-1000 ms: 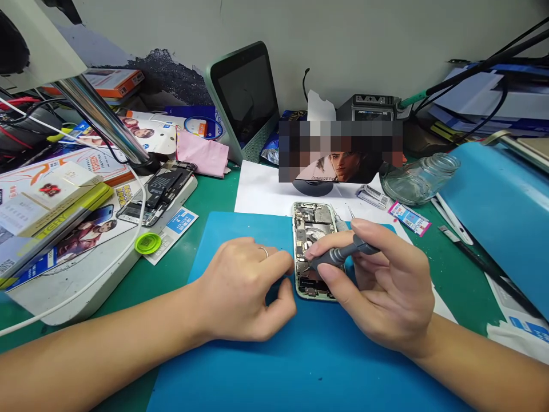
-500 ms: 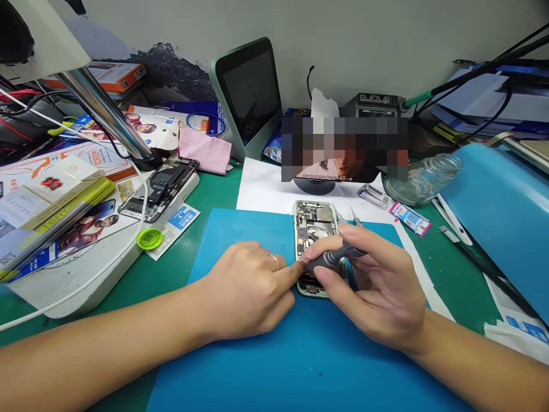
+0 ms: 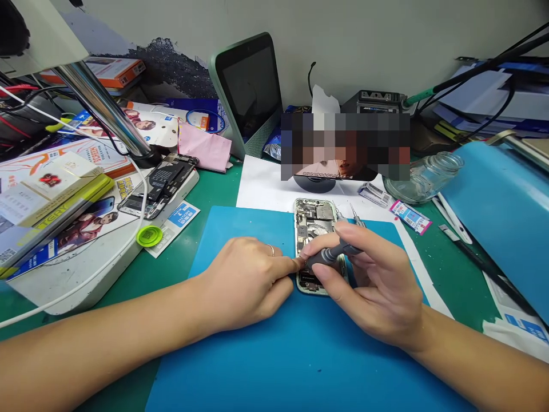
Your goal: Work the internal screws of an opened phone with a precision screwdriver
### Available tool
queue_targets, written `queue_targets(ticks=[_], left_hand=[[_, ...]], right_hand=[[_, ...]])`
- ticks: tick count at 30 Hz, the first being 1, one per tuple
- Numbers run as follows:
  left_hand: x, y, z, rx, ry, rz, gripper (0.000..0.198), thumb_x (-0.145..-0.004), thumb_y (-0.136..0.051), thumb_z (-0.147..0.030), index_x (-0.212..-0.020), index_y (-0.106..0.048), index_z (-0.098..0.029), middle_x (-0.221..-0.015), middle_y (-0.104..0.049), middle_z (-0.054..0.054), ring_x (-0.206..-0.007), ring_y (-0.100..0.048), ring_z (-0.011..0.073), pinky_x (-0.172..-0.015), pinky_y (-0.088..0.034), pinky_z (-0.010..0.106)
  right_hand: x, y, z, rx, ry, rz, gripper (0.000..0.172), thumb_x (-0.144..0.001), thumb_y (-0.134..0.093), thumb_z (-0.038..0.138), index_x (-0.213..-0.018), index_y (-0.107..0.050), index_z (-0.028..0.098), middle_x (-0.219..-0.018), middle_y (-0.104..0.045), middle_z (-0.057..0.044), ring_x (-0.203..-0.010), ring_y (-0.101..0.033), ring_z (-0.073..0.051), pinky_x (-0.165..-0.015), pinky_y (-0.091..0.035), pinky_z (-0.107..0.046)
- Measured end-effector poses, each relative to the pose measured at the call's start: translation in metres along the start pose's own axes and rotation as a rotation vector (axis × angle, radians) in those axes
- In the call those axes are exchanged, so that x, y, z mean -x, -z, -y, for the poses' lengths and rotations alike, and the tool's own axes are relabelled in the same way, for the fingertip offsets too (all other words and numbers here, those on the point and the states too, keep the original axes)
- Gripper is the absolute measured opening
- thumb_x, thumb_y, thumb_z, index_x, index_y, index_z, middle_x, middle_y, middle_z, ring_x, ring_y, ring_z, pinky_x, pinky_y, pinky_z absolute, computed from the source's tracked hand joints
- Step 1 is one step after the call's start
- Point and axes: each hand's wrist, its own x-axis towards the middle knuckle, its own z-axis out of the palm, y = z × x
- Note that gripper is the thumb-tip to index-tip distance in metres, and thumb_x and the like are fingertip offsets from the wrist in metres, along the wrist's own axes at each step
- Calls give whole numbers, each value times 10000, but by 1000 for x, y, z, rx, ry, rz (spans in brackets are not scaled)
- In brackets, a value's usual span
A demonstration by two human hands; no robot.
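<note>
Two-handed: pinches screwdriver [image 3: 330,254] in right hand [image 3: 381,286], points left hand [image 3: 251,280], hold unclear, at opened phone [image 3: 314,226] on mat's [image 3: 278,360] far edge; probably light, fragile, best gripped by rim.

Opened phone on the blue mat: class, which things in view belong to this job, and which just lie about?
Seemingly in use: left hand; right hand; grey tool; opened phone; blue mat.

Seemingly lying about: glass jar; green cap; tilted screen.

The right fingers [image 3: 381,246] cover part of the phone [image 3: 314,212], and the tip of the grey tool [image 3: 329,255] cannot be seen. The lamp [image 3: 49,37] is cut by the left and top edges. Squares blur most of the lit screen [image 3: 364,165].
</note>
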Motion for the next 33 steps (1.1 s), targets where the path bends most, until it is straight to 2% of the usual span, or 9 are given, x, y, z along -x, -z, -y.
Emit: queue_targets(ticks=[4,10,14,17,24,29,33], left_hand=[[-1,0,1,20,9,6,402,-893,-449,-149,-1162,-731,-249,-697,-672,-22,-570,-579,188,-569,-356,338],[-2,1,0,19,14,23,349,-892,-453,-144,-1059,-747,-229,-676,-661,-12,-574,-577,187,-558,-344,334],[-2,1,1,25,8,15,357,-898,-454,-151,-1088,-744,-242,-677,-662,-14,-578,-581,184,-557,-345,326],[-2,1,2,22,7,20,349,-897,-458,-152,-1084,-739,-240,-694,-670,-13,-591,-590,186,-566,-355,329],[-2,2,0,20,21,62,268,-894,-454,-147,-916,-713,-211,-712,-682,-5,-615,-617,179,-590,-373,333],[-2,2,1,23,15,71,261,-894,-455,-145,-924,-706,-210,-759,-713,-2,-655,-646,180,-614,-388,330],[-3,2,1,20,6,60,262,-894,-455,-145,-930,-708,-207,-743,-702,0,-651,-642,184,-614,-395,333]], right_hand=[[-2,1,1,13,14,5,748,-862,-612,-34,-1501,-395,287,-1078,-711,-59,-928,-716,-178,-849,-663,-363],[-2,2,0,16,58,29,806,-836,-615,-74,-1517,-381,288,-1102,-702,-58,-961,-718,-175,-872,-662,-349],[0,2,0,10,53,19,812,-820,-615,-88,-1512,-395,276,-1117,-695,-63,-980,-728,-181,-903,-662,-353],[-1,2,1,22,62,8,816,-816,-618,-85,-1510,-404,285,-1130,-709,-64,-976,-741,-194,-874,-678,-355],[-7,6,2,25,109,33,778,-842,-651,-46,-1492,-443,327,-1154,-753,-53,-972,-763,-210,-815,-694,-364],[-8,7,2,36,131,75,790,-841,-639,-66,-1507,-437,308,-1230,-733,-72,-1072,-736,-229,-913,-663,-418],[-9,7,3,25,135,108,790,-858,-595,-55,-1520,-409,333,-1238,-728,-62,-1085,-721,-234,-901,-656,-432]])
